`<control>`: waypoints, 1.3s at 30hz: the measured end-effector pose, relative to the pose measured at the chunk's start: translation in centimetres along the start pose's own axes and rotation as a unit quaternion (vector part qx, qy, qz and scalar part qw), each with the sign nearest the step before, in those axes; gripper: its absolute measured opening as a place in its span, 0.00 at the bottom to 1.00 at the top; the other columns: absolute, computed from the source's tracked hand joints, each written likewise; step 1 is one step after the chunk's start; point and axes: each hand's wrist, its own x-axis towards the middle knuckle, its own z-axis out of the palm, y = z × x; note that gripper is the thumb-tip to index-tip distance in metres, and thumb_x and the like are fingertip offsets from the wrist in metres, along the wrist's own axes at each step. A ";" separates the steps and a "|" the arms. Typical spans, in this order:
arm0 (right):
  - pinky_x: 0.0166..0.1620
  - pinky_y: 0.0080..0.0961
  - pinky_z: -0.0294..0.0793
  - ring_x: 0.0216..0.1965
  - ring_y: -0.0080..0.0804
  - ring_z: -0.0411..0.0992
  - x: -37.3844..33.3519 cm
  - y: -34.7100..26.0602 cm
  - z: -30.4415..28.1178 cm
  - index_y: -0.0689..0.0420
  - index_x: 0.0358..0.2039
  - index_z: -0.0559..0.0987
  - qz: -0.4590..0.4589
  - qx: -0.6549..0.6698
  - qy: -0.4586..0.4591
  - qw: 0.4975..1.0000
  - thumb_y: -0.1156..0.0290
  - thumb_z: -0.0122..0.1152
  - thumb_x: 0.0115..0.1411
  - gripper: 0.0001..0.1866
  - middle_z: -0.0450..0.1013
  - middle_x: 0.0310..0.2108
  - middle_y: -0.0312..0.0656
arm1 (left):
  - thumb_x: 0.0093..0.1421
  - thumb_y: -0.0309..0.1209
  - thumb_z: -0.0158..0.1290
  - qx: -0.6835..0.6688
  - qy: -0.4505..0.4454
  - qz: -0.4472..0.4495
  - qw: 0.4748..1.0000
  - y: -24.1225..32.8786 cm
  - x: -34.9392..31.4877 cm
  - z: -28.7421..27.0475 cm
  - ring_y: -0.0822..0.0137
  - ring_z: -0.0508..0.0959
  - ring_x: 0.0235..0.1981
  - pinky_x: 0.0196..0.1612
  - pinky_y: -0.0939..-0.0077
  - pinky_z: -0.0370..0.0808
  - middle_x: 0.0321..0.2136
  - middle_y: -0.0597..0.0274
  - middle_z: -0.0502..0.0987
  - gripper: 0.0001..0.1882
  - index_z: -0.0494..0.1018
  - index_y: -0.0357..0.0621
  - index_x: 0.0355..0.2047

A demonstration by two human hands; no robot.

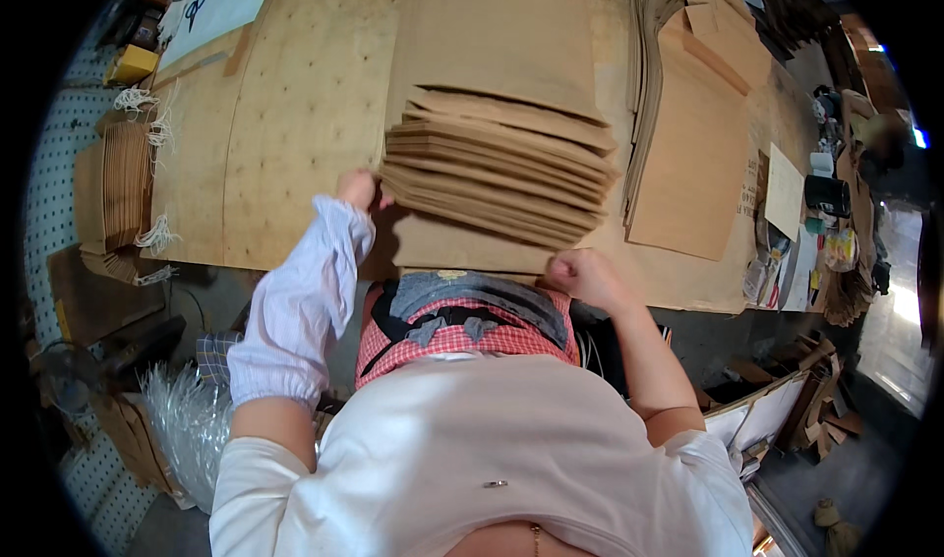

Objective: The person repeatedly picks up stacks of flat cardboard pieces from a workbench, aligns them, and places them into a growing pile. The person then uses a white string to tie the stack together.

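A stack of brown kraft paper pieces (497,169), probably bags, lies fanned in front of me, its layered edges facing my body. Beneath and beyond it spreads a larger brown paper sheet (497,36). My left hand (360,189), below a pale elastic sleeve, is closed at the stack's left corner, its fingertips against the paper edges. Close to the stack's near right corner, at the table edge, my right hand (587,277) is curled into a fist. Whatever its fingers may hold is hidden.
More brown paper pieces (688,154) lie in a pile to the right. At the far left stands a bundle of folded bags (123,188) with white cords. Scissors (196,11) rest on a white sheet at the back left. A dark cup (826,195) stands far right.
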 end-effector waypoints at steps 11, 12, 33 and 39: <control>0.40 0.17 0.67 0.37 0.24 0.69 12.3 1.2 -1.7 0.55 0.45 0.72 -0.097 0.137 -0.229 0.959 0.61 0.59 0.50 0.22 0.72 0.37 0.40 | 0.60 0.33 0.38 -0.002 0.013 0.078 0.997 2.0 -2.3 0.1 0.68 0.70 0.13 0.16 0.75 0.68 0.18 0.55 0.72 0.11 0.66 0.38 0.31; 0.42 0.20 0.66 0.40 0.27 0.68 12.8 -0.1 -3.5 0.55 0.47 0.71 -0.060 0.052 -0.264 0.961 0.60 0.59 0.50 0.24 0.71 0.40 0.43 | 0.60 0.35 0.39 0.046 0.077 0.115 0.989 -0.2 -2.0 -1.2 0.69 0.69 0.13 0.16 0.76 0.67 0.16 0.59 0.70 0.12 0.66 0.39 0.31; 0.50 0.32 0.66 0.48 0.45 0.65 5.6 -1.7 6.4 0.54 0.45 0.72 -0.261 -0.129 0.290 0.912 0.63 0.60 0.44 0.25 0.68 0.44 0.53 | 0.58 0.27 0.39 -0.314 -0.066 -0.136 0.937 5.7 3.7 0.1 0.64 0.69 0.12 0.16 0.72 0.71 0.15 0.54 0.71 0.08 0.65 0.35 0.30; 0.47 0.26 0.66 0.45 0.33 0.66 11.1 0.2 -1.2 0.54 0.46 0.72 -0.104 0.184 -0.190 0.959 0.62 0.60 0.49 0.23 0.70 0.42 0.46 | 0.59 0.36 0.44 -0.032 0.034 0.095 0.994 2.8 -2.2 0.4 0.70 0.71 0.17 0.22 0.75 0.72 0.19 0.57 0.72 0.11 0.67 0.40 0.28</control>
